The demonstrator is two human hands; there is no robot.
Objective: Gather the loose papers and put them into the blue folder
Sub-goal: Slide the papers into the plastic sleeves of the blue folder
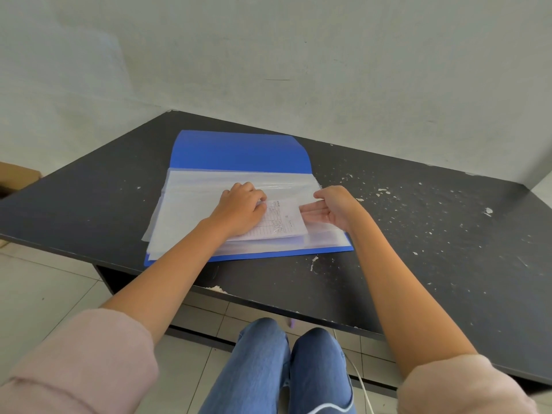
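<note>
Your left hand is pressing flat on a printed paper inside the open blue folder. Your right hand is lying spread beside it, near the tabletop's front edge.

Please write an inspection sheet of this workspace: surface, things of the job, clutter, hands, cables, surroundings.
Surface: dark table, top chipped with pale flecks.
Job's things: blue folder lies open, clear sleeves showing; printed paper lies on the sleeves.
Clutter: nothing seen beyond the flecks.
Hands: left hand presses on the paper; right hand is open, palm turned left, fingers at the paper's right edge.
Cables: white cable hangs by the right knee.
Surroundings: pale wall, tiled floor, cardboard box at left.
</note>
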